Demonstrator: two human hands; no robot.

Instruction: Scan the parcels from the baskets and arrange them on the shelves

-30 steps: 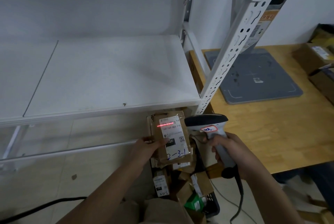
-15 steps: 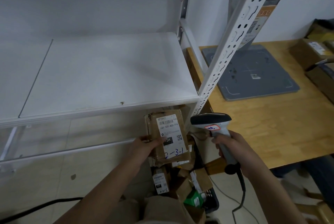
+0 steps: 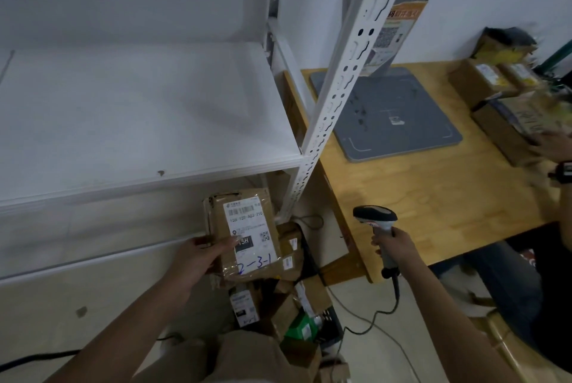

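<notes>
My left hand [image 3: 201,254] grips a brown cardboard parcel [image 3: 247,235] by its left edge, label up, with "2-3-1" written in blue on the white label. The parcel hangs just below the front lip of the white shelf [image 3: 148,122]. To the right, my right hand [image 3: 393,243] holds a grey and black barcode scanner [image 3: 376,220] by its handle, its head pointing left and apart from the parcel. Beneath the parcel, a dark basket [image 3: 331,322] on the floor holds several more brown parcels and a green box.
A white perforated shelf post [image 3: 334,98] rises between shelf and wooden table [image 3: 433,190]. A grey flat base plate [image 3: 390,113] with an upright stand sits on the table. Cardboard boxes [image 3: 495,88] are stacked at far right, where another person's hand [image 3: 554,144] touches one.
The red scan line on the label has gone out. My right hand has drawn the scanner rightward, away from the parcel. Another person's hand has come into view at the right.
</notes>
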